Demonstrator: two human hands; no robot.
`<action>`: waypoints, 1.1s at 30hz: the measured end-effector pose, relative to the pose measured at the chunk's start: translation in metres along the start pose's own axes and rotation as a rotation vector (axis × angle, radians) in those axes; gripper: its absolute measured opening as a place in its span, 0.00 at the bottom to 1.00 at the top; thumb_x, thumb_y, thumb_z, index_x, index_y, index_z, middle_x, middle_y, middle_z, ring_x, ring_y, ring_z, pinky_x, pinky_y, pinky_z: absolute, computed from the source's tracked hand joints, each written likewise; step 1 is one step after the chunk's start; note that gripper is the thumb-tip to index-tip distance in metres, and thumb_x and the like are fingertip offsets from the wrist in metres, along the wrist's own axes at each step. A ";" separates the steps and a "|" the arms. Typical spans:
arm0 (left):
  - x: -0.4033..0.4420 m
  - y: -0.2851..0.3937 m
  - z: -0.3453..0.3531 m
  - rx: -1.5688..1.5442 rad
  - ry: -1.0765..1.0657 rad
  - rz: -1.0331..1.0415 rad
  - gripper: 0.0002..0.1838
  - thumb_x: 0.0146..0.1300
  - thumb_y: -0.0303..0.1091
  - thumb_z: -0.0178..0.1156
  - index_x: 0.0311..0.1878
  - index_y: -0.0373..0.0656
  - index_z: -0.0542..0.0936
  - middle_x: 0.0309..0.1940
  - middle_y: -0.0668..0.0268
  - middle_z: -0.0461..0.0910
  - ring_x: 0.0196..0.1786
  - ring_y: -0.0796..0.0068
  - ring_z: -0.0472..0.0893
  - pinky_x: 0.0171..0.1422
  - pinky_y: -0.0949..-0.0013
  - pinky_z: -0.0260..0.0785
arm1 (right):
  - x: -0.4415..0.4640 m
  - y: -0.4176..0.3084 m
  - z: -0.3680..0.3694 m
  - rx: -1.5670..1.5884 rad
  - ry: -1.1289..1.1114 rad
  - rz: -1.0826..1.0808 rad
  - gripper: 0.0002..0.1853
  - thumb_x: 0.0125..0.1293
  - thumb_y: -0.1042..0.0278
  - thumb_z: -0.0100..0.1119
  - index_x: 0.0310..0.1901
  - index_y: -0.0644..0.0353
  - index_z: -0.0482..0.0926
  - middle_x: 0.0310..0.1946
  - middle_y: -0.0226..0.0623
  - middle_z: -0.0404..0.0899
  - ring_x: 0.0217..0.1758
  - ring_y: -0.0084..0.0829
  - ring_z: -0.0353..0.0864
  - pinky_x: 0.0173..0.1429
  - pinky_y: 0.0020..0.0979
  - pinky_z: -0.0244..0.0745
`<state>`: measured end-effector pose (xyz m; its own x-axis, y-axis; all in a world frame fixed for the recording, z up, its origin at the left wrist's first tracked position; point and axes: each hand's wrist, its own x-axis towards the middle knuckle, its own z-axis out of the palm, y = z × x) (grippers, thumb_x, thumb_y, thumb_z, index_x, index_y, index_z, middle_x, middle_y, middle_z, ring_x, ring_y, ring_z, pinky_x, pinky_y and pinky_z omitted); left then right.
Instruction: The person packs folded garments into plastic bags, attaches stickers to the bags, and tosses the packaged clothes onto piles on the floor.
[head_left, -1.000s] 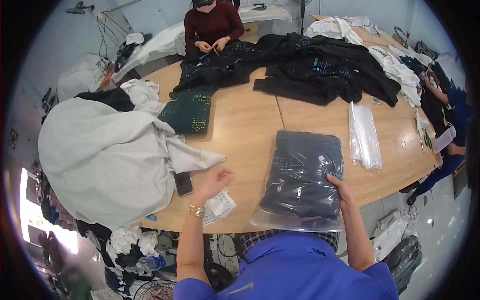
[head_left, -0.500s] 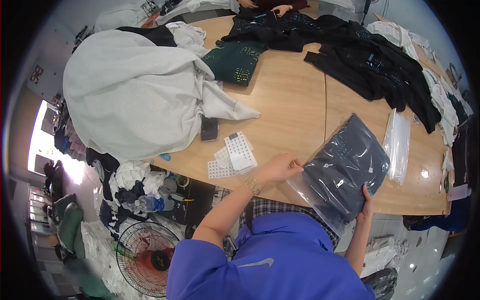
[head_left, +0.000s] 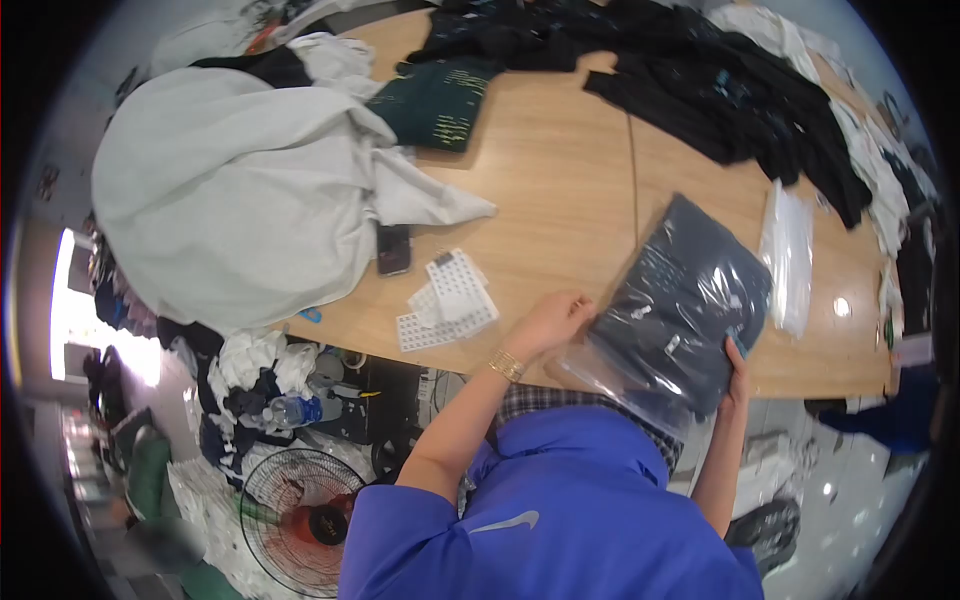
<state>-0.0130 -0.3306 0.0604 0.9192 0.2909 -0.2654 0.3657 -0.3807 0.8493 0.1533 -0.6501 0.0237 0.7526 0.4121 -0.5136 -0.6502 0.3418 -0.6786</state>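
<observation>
A folded dark garment [head_left: 690, 290] lies in a clear plastic bag [head_left: 618, 385], tilted over the table's front edge. The bag's loose film hangs toward my body at the lower left. My right hand [head_left: 735, 375] grips the bag's lower right side, thumb on top and the other fingers hidden beneath. Beside the bag's left edge is my left hand [head_left: 555, 322], its fingers curled together. Whether thin film is pinched in them I cannot make out. Left of that hand lie white sticker sheets [head_left: 455, 300].
A large light grey cloth [head_left: 240, 200] covers the table's left, beside a phone [head_left: 394, 250]. A green folded garment [head_left: 435, 105] and black garments [head_left: 700, 90] lie farther back. Clear bags [head_left: 788, 260] are stacked at right. A fan [head_left: 300, 520] stands below left.
The view has shifted, so the table items sit higher and farther left. My left fingers have come slightly away from the bag's edge. My right hand keeps its grip.
</observation>
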 end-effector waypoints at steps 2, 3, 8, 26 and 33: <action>0.004 -0.010 0.013 -0.033 0.057 0.056 0.21 0.67 0.46 0.57 0.50 0.35 0.79 0.37 0.57 0.84 0.37 0.69 0.83 0.45 0.67 0.74 | 0.001 0.003 -0.001 -0.075 0.073 -0.002 0.21 0.61 0.66 0.66 0.55 0.63 0.75 0.46 0.40 0.82 0.45 0.33 0.84 0.52 0.34 0.80; 0.003 -0.001 0.014 -0.086 0.004 -0.023 0.23 0.66 0.46 0.59 0.53 0.35 0.77 0.38 0.56 0.83 0.37 0.71 0.82 0.44 0.68 0.75 | 0.009 0.006 -0.015 -0.063 0.114 0.060 0.21 0.60 0.65 0.66 0.54 0.63 0.76 0.44 0.39 0.83 0.43 0.32 0.84 0.51 0.34 0.80; -0.002 0.004 0.025 -0.209 -0.121 -0.063 0.30 0.57 0.37 0.70 0.60 0.36 0.71 0.32 0.64 0.79 0.32 0.79 0.80 0.36 0.75 0.73 | 0.001 -0.002 0.002 -0.104 0.139 0.025 0.21 0.58 0.66 0.69 0.51 0.64 0.76 0.41 0.41 0.83 0.39 0.31 0.85 0.44 0.31 0.83; 0.048 0.008 0.056 -0.245 -0.077 0.033 0.35 0.59 0.33 0.69 0.64 0.32 0.62 0.56 0.53 0.73 0.56 0.66 0.74 0.62 0.65 0.67 | -0.016 -0.004 0.016 -0.081 0.056 0.097 0.22 0.57 0.62 0.71 0.51 0.64 0.80 0.46 0.37 0.82 0.44 0.31 0.82 0.51 0.32 0.77; 0.069 -0.008 0.013 -0.472 -0.255 -0.234 0.40 0.65 0.64 0.50 0.70 0.42 0.61 0.67 0.47 0.60 0.69 0.53 0.59 0.68 0.45 0.52 | -0.030 0.004 0.031 0.001 -0.027 -0.197 0.34 0.52 0.68 0.73 0.61 0.59 0.71 0.50 0.38 0.80 0.50 0.30 0.79 0.55 0.32 0.75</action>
<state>0.0497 -0.3188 0.0287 0.8494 0.0769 -0.5221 0.5123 0.1176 0.8507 0.1252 -0.6344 0.0528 0.8620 0.3602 -0.3566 -0.4910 0.4185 -0.7640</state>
